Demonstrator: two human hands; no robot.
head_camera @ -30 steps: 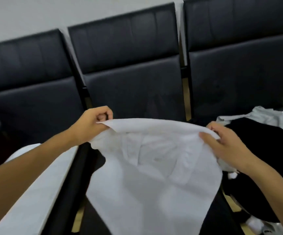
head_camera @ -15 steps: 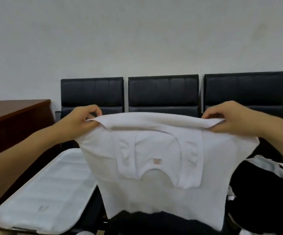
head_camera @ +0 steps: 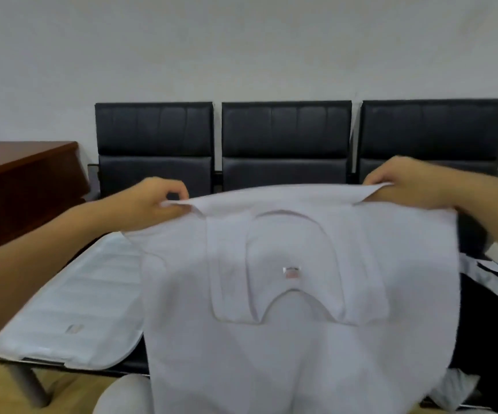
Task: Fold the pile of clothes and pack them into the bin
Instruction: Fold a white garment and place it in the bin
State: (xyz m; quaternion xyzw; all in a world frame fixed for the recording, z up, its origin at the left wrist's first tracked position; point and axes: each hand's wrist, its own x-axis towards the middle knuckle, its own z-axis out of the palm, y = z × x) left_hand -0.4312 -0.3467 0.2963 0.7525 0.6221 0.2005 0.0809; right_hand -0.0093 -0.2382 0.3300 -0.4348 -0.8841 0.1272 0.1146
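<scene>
A white shirt [head_camera: 298,294] is held up spread in front of the camera, its top edge stretched between the two hands. The left corner of that edge is pinched by the left hand [head_camera: 149,204], whose fingers [head_camera: 177,189] are curled together onto the cloth. The right corner is gripped by the right hand [head_camera: 415,183], fingers clamped over the fold. The collar opening and a small label [head_camera: 292,271] are seen near the middle of the shirt; the lower hem hangs down past the bottom of the view, so its end cannot be told.

Behind the shirt a row of three black chairs [head_camera: 285,138] is set against a pale wall [head_camera: 241,49]. To the left a white ribbed lid or tray [head_camera: 71,309] lies flat on the seat, its near edge rounded and partly overlapped by the shirt's left side. A brown wooden desk [head_camera: 23,174] stands further left. On the right a pile of dark and light clothes [head_camera: 492,294] is partly hidden by the shirt's right edge. Open space is seen above the hands, up to the chair backs.
</scene>
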